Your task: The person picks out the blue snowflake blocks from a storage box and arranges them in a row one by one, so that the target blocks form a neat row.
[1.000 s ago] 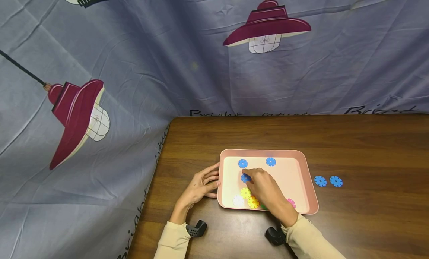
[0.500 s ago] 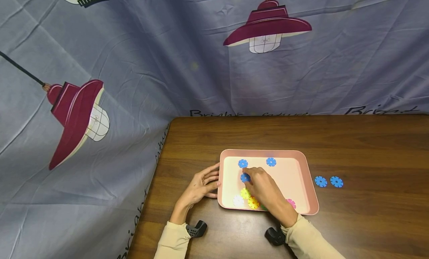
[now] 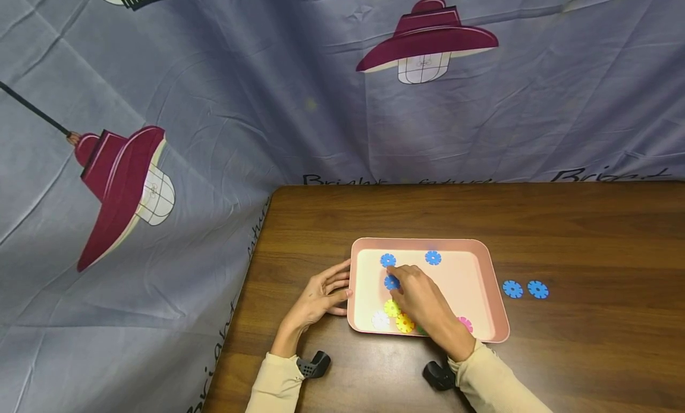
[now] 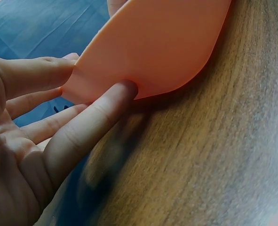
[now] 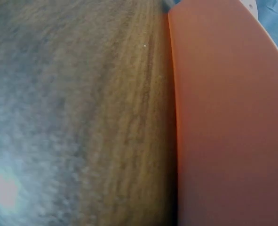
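Note:
A pink tray lies on the wooden table. In the head view my right hand reaches over its near rim, thumb and index finger pinching a blue notched disc on the left side. My left hand is beside the tray's left wall, fingers extended. The left wrist view has its thumb pressing the outside of the tray wall, with other fingertips further along. Two more blue discs sit near the far rim, one on the left, another at centre.
Yellow discs, a white disc and a pink disc lie near the tray's front; a green one is mostly hidden under the right wrist. Right of the tray, two blue discs lie side by side on the table. A printed curtain hangs behind.

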Tool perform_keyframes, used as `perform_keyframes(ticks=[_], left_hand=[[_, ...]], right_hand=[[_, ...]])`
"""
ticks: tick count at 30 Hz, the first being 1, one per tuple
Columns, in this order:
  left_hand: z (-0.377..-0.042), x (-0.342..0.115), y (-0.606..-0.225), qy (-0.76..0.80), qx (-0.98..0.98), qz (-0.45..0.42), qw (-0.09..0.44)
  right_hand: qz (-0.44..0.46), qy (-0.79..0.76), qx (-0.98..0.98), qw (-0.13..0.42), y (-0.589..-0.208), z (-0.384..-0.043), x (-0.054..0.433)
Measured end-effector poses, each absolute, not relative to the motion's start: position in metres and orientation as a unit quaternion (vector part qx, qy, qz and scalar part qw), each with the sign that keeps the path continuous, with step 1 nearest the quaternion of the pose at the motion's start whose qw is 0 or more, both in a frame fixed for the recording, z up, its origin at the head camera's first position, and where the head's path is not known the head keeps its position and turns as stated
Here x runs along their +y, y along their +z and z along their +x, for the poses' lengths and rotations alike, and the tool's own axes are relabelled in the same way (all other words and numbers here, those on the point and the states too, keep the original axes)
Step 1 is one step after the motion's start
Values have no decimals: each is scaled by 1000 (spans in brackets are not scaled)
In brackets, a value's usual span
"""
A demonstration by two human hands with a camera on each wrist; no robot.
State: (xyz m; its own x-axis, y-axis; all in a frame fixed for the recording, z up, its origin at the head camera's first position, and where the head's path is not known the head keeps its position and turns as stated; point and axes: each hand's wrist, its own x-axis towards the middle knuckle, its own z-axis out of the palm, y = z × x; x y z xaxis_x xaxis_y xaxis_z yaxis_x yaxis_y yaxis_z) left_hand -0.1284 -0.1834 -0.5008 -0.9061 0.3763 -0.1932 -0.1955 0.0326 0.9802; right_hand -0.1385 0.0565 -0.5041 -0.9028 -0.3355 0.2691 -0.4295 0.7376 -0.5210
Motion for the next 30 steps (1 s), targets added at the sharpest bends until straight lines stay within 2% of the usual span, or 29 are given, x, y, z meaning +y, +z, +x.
perform_keyframes(ticks=[5, 17, 30], left_hand=[[-127, -183, -501, 691, 690, 66, 206], [-126, -182, -501, 694, 688, 65, 201], [-129, -182, -501, 690, 690, 65, 206]], right_hand=[[206, 293, -931, 74, -504, -139, 56], [232, 290, -923, 104, -507, -140, 57], [219, 282, -931, 81, -504, -139, 56]])
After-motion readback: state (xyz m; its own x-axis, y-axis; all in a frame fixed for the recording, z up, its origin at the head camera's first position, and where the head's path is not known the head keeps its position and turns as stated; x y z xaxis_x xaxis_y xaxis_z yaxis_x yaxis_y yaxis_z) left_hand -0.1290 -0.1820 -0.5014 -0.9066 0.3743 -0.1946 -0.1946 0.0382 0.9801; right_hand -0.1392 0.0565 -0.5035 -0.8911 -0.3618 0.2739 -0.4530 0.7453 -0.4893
